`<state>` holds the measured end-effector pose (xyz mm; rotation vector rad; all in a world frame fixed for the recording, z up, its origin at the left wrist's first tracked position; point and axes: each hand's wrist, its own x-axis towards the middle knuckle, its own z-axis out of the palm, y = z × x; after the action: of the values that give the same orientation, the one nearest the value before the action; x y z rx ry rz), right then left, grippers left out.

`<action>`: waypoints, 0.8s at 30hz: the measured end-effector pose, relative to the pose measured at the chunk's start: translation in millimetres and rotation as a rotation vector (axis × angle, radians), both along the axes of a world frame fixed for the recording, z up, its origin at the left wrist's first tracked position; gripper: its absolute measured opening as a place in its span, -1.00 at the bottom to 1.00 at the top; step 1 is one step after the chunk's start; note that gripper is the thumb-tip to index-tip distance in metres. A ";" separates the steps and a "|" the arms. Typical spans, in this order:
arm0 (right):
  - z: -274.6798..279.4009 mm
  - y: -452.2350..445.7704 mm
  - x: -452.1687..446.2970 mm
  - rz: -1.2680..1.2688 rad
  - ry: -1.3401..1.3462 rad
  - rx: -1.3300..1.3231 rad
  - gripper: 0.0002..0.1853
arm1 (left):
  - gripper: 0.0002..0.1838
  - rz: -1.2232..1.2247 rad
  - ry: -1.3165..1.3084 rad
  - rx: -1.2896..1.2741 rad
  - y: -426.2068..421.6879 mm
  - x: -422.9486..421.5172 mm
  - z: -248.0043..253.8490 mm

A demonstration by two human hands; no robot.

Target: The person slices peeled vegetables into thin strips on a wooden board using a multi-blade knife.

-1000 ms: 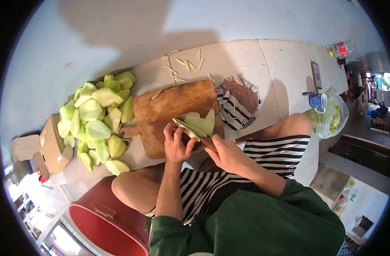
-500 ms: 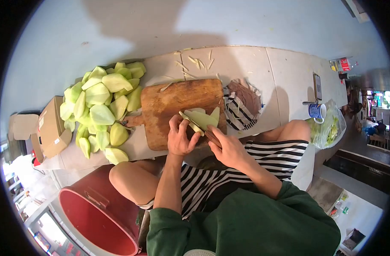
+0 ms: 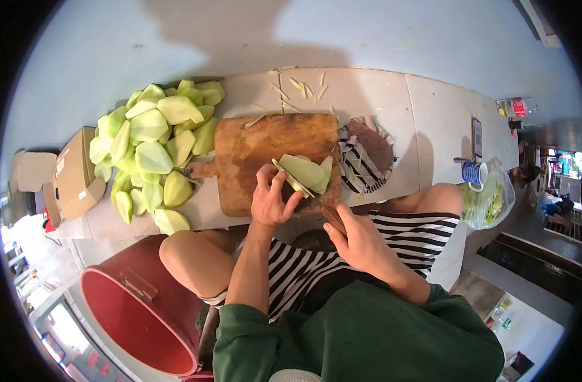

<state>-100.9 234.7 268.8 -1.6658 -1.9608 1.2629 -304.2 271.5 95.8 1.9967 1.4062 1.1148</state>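
Note:
A wooden cutting board lies in front of me, with pale green slices at its lower right. My left hand grips a piece of the pale green produce at the board's near edge, fingertips on its left side. In my right hand is the brown handle of a knife; its blade points up and left along the held piece and is partly hidden. Left of the board is a large pile of peeled green pieces.
A crumpled striped cloth lies right of the board. Thin shreds are scattered behind it. Farther right are a phone, a blue and white mug and a plastic bag. A cardboard box and red bin are left.
My right hand has moved down and right with the knife, so more of the blade shows. The slices on the board lie differently. The whole view has shifted slightly.

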 end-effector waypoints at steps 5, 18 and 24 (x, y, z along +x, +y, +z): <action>-7.6 -1.8 -1.4 -0.016 -0.024 -0.032 -0.72 | -0.35 0.003 -0.005 -0.048 -2.0 -0.4 -2.7; -34.7 8.9 -9.5 0.010 -0.012 0.081 -0.71 | -0.37 -0.008 -0.006 -0.095 -1.7 0.7 5.4; -46.5 10.1 -10.0 -0.002 -0.011 0.112 -0.71 | -0.40 0.017 0.030 -0.059 0.2 2.2 4.6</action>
<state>-110.9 244.9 222.2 -1.6238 -1.9958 1.1241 -302.0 271.7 100.3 1.9720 1.4565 1.0426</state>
